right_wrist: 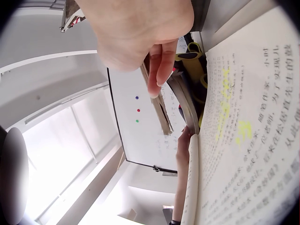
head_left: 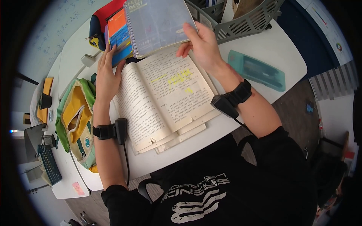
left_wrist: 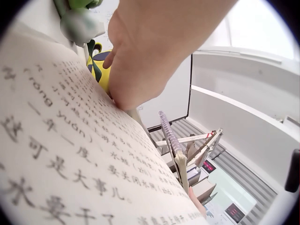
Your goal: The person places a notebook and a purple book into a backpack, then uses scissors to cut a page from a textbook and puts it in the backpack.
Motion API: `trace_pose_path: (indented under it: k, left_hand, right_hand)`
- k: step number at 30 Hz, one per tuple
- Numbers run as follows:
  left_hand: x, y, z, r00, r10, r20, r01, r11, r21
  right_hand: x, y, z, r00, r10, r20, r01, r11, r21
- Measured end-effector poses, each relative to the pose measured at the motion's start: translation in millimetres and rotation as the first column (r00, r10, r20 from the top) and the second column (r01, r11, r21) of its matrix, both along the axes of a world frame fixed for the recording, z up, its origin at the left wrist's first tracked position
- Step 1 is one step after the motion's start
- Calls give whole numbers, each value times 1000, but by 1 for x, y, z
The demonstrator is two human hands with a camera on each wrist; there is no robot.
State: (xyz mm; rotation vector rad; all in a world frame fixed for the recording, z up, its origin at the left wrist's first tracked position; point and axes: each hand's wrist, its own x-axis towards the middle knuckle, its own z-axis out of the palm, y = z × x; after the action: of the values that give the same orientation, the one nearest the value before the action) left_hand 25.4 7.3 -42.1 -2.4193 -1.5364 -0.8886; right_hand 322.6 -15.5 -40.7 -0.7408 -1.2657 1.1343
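Holds a grey-blue spiral notebook (head_left: 160, 32) by its right edge in the right hand (head_left: 206, 47), with the thumb on the cover and the fingers curled beneath. Touches the near end of a blue and orange book (head_left: 118, 30) with the left hand (head_left: 108, 77), thumb and fingers apart; cannot tell whether these fingers grip it. Has the notebook just past the far edge of an open book (head_left: 139, 109), overlapping the blue and orange book in the head view. Between the forearms, on the white worktop (head_left: 298, 63), the open book, with yellow marks on its right page. Near the right forearm, a teal pencil case (head_left: 258, 71); beyond, a grey rack (head_left: 245, 29). Beside the left forearm, a green and yellow bag (head_left: 77, 120).
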Motion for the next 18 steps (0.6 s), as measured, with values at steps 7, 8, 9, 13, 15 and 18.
trace_pose_path:
  k: [7, 8, 9, 13, 15, 18]
  left_hand:
    - [-8, -3, 12, 998, -48, 39, 52, 993, -103]
    - [-9, -2, 11, 997, -60, 38, 63, 994, -88]
    - [-10, -2, 11, 998, -45, 43, 49, 994, -96]
    - [-10, -3, 10, 1000, 6, 1, -6, 996, -85]
    - [-12, -3, 12, 1000, -3, -7, 2, 995, -96]
    - [-17, -3, 12, 1000, 5, -15, -6, 994, -109]
  right_hand:
    - [-2, -2, 4, 1000, 7, 25, -7, 1000, -17]
    - [-1, -2, 4, 1000, 9, 20, -9, 999, -35]
    - [-2, -2, 4, 1000, 10, 16, -9, 999, -54]
    - [0, -1, 2, 1000, 22, -4, -23, 998, -60]
    - [0, -1, 1, 1000, 28, 11, -27, 998, -56]
    - [0, -2, 2, 999, 23, 28, -22, 999, -34]
